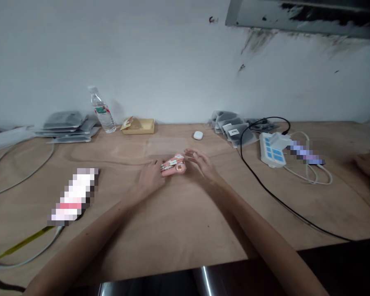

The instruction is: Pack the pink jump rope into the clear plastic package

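Note:
A small bundle of pink pieces (173, 165) with white labels and rounded right ends is at the middle of the table. What kind of pieces they are is too small to make out. My left hand (151, 176) is closed at the bundle's left end, its fingertips partly hidden. Just right of the bundle is my right hand (203, 165), fingers apart and slightly bent, with nothing in it. A small white rounded case (198, 135) lies beyond my right hand.
Along the wall stand a water bottle (103, 113), a shallow cardboard box (142, 126) and stacks of grey packets (66, 125). A phone (75, 195) lies left. At right are a power strip (271, 152), a black cable (265, 189) and another person's hand (366, 163).

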`<state>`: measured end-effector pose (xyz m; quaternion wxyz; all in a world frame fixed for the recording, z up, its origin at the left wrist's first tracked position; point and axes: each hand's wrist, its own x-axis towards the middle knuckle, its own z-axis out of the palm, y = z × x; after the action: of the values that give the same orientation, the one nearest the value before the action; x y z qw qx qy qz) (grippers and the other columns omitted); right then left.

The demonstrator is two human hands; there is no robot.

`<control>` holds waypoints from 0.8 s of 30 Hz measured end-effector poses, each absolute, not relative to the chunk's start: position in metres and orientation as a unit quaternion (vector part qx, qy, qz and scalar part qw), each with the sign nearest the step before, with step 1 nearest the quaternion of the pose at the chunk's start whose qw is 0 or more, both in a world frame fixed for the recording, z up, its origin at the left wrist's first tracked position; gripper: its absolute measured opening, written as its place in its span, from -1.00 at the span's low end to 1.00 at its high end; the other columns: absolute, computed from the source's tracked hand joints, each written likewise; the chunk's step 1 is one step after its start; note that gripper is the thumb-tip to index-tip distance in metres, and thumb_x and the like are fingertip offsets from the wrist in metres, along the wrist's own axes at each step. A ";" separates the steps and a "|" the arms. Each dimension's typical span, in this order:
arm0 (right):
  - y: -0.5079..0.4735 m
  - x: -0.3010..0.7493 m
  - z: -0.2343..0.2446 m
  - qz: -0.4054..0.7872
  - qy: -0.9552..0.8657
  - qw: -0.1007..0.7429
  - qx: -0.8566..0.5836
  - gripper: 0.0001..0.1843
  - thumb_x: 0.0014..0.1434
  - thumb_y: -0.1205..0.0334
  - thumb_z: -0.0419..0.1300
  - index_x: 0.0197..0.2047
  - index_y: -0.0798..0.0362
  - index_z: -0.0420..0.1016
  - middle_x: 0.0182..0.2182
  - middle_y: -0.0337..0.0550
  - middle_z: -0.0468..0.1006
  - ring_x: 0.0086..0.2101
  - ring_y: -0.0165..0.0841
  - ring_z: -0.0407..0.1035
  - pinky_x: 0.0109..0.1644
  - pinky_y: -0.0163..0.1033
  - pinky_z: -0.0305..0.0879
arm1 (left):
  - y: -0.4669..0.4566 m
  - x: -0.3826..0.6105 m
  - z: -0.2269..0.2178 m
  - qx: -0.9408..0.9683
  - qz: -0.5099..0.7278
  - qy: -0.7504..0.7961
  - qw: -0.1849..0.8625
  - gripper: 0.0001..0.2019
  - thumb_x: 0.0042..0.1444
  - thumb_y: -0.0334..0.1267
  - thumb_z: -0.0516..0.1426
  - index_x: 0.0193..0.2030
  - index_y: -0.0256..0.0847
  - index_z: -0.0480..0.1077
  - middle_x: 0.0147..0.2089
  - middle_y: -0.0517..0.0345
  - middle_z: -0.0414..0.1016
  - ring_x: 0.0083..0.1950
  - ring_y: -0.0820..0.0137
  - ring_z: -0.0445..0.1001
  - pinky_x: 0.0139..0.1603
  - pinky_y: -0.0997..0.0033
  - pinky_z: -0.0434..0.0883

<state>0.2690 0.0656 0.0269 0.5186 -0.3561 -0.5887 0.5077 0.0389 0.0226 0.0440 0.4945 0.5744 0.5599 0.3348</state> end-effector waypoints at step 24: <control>0.041 0.294 0.002 0.151 -0.886 0.245 -0.364 -0.36 0.43 -0.06 0.04 0.49 -0.15 0.07 0.49 -0.01 -0.05 0.42 0.03 -0.06 0.41 0.24 0.06 | 0.015 0.025 0.024 0.880 0.222 0.417 0.050 -0.45 0.32 -0.06 0.11 0.40 -0.07 0.16 0.39 -0.07 0.28 0.39 0.08 0.24 0.37 -0.04 0.24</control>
<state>0.2935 0.0407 0.0023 0.2449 -0.3637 -0.8860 0.1507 0.0249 0.0153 0.0244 0.0500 0.8800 0.4167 0.2223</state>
